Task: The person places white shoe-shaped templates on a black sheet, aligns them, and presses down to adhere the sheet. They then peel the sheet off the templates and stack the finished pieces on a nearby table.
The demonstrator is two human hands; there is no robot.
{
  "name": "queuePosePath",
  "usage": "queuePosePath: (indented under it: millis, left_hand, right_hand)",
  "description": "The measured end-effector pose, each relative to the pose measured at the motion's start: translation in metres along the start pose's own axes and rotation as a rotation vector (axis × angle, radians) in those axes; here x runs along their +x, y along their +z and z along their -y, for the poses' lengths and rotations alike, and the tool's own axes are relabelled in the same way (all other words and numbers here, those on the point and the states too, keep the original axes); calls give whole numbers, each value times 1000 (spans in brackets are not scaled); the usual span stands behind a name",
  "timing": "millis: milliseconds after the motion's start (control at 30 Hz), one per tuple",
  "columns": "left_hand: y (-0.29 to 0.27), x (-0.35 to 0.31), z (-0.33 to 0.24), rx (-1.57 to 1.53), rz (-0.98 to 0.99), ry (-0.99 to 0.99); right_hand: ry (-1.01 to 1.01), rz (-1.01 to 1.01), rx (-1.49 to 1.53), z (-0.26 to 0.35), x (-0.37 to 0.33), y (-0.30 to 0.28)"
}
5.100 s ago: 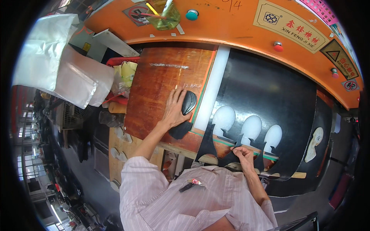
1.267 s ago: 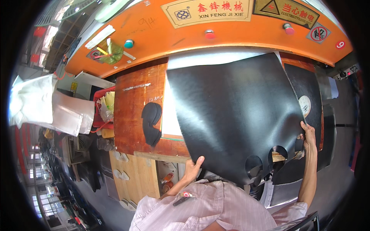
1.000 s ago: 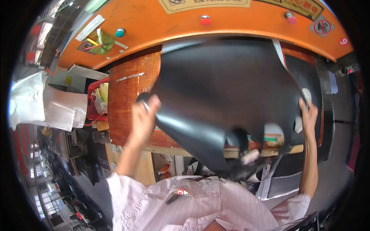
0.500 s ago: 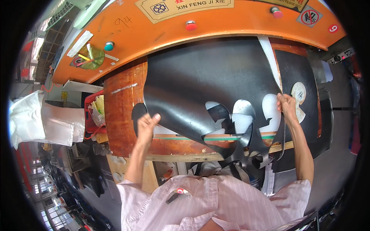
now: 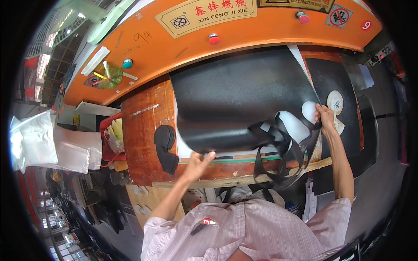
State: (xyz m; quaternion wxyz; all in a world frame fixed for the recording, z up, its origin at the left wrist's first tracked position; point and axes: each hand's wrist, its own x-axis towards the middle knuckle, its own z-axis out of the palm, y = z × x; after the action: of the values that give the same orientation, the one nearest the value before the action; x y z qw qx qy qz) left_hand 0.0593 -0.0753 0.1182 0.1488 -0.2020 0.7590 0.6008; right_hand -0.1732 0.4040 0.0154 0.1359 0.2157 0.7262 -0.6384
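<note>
a: where's the black sheet (image 5: 244, 98) right now?

b: spread over the wooden board (image 5: 143, 130) under the orange machine head (image 5: 226, 35), its near edge lifted. the left hand (image 5: 198, 163) pinches that edge at the lower left corner, fingers curled up under it. the right hand (image 5: 325, 118) grips the right edge, closed around the cut-out part

a: what worries you?

b: the dangling strips (image 5: 283, 152) where shapes were punched out. they hang in loops off the board's front edge and look thin, so a hard pull from the right could tear them or snag them on the board

a: anything else?

b: the stacked black sole pieces (image 5: 165, 143) lie just beside the sheet's left edge. if the sheet slides left it could sweep them off
</note>
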Motion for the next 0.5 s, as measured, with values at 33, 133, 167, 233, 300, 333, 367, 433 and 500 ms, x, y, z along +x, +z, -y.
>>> queuePosePath:
  millis: [33, 133, 167, 233, 300, 333, 367, 433, 500]
  left_hand:
    - [3, -11, 1, -63, -9, 83]
    - [-36, -34, -35, 235, -323, 14]
    - [-58, -39, -51, 190, -415, 43]
    - [-96, -47, -76, -428, -331, 59]
    - [-117, -44, -78, -274, -201, -5]
    - [-116, -39, -68, -185, -233, 11]
    - [-119, -36, -55, -84, -186, -113]
    - [-107, -42, -12, -120, -103, -360]
    - [-83, -33, 40, -32, -134, -408]
  right_hand:
    - [-18, -2, -7, -3, 0, 1]
    - [-50, 8, -59, 6, -4, -4]
    - [-49, 34, -92, 12, -5, -7]
    - [-49, 107, -136, 21, -10, -10]
    - [-57, 115, -205, 23, -19, -12]
    - [-116, 136, -227, 23, -24, -12]
    - [-76, 103, -264, 21, -29, -11]
    - [-54, 127, -241, 16, -36, -6]
    - [-69, 89, -218, 14, -36, 1]
